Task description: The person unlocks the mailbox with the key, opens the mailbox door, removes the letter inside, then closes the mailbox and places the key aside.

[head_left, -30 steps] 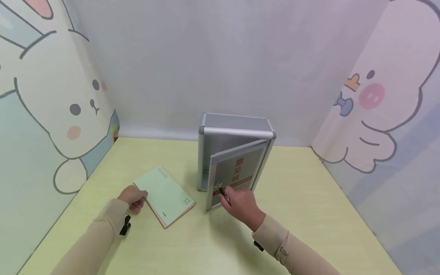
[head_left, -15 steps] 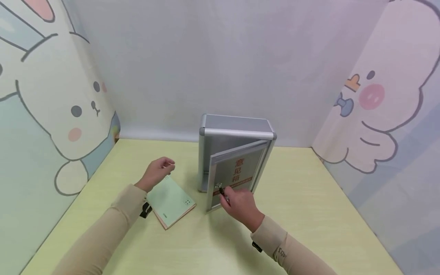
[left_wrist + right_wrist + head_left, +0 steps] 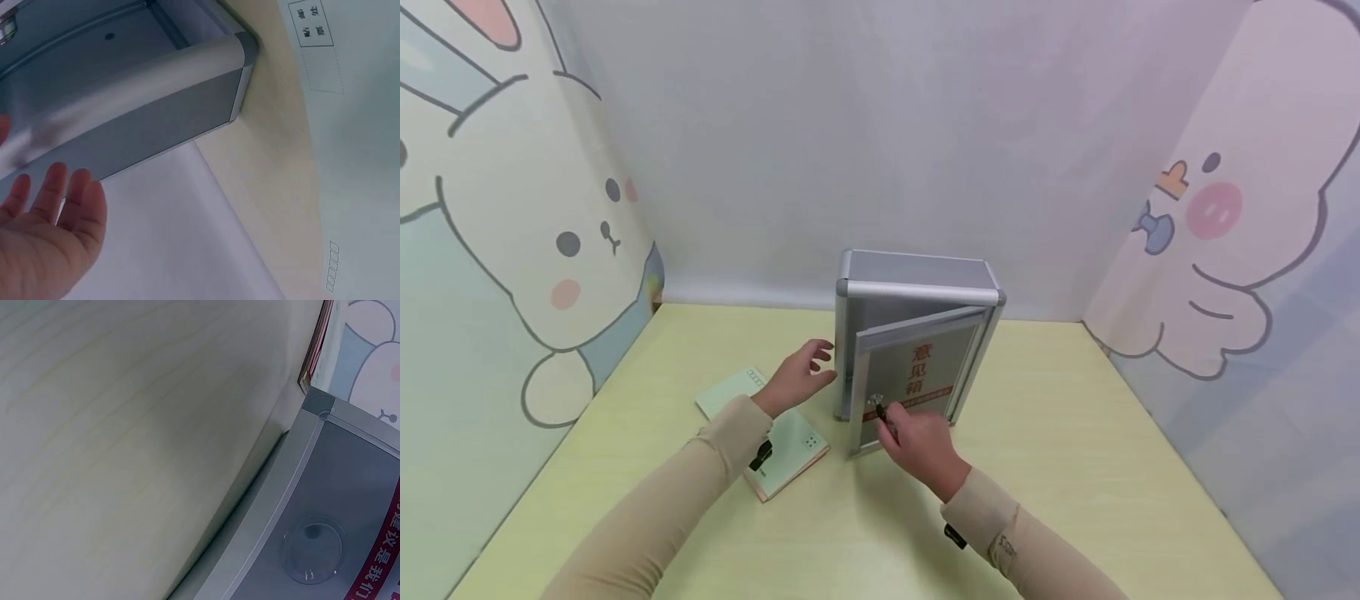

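1. Box stands upright on the table ahead of me, door ajar; I take the rest from the left.
2. Envelope stack lies flat, partly hidden by my left sleeve; I'd carry that arm high so nothing gets dragged.
3. My left grip is wide and holds nothing, fingers loosely bent just beside the box's left side; whether they touch it, I cannot tell. I'd brace the frame there, clear of the door's free edge, which could nip me.
4. My right grip is narrow, pinching the key at the lock. I'd move the door gently along its arc; a sideways tug could bend the key.
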Available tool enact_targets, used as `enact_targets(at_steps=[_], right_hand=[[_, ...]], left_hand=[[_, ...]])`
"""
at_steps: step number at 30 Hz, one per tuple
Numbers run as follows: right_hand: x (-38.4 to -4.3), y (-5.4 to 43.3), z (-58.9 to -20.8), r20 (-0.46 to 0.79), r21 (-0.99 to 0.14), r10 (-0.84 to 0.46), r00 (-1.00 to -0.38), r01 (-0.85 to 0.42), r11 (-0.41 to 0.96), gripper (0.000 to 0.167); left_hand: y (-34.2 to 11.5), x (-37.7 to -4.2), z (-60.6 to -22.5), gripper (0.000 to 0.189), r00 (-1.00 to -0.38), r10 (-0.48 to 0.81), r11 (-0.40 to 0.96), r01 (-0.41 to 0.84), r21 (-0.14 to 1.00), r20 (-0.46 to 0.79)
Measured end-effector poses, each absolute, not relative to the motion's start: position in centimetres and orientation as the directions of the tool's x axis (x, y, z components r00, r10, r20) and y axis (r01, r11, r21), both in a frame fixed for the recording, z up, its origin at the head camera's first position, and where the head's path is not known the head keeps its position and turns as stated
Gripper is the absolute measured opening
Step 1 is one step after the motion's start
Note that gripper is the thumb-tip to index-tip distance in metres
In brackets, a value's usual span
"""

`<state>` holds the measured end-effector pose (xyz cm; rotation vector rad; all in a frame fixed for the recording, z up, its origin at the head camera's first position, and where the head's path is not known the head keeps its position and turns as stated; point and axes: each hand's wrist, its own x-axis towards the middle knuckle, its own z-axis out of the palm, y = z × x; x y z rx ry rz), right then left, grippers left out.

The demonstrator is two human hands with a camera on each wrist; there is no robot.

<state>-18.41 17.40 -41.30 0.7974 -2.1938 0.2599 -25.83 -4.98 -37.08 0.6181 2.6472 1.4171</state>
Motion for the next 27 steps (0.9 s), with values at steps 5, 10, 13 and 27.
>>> enact_targets(at_steps=[5,10,13,27], right_hand=[[-18.7,16.9,-41.3,0.724,0.027,-0.435,-0.535,-0.608,0.793,0.033],[-19.0,16.5,-41.2,0.702,-0.016,-0.407,-0.584,-0.585,0.811,0.034],[-19.3,16.3,-41.2,0.691,-0.037,-0.395,-0.606,-0.575,0.817,0.032],[-20.3,15.1,-40.7,0.634,-0.113,-0.342,-0.694,-0.52,0.847,0.032]], left_hand=[[-4.0,-25.9,-37.2,0.036,-0.924,0.361,0.485,0.3,0.821,0.124],[-3.7,-26.1,-37.2,0.032,-0.932,0.341,0.485,0.286,0.826,0.123],[-3.7,-26.2,-37.2,0.031,-0.939,0.329,0.488,0.263,0.832,0.104],[-3.7,-25.7,-36.8,0.028,-0.941,0.33,0.506,0.241,0.828,0.072]])
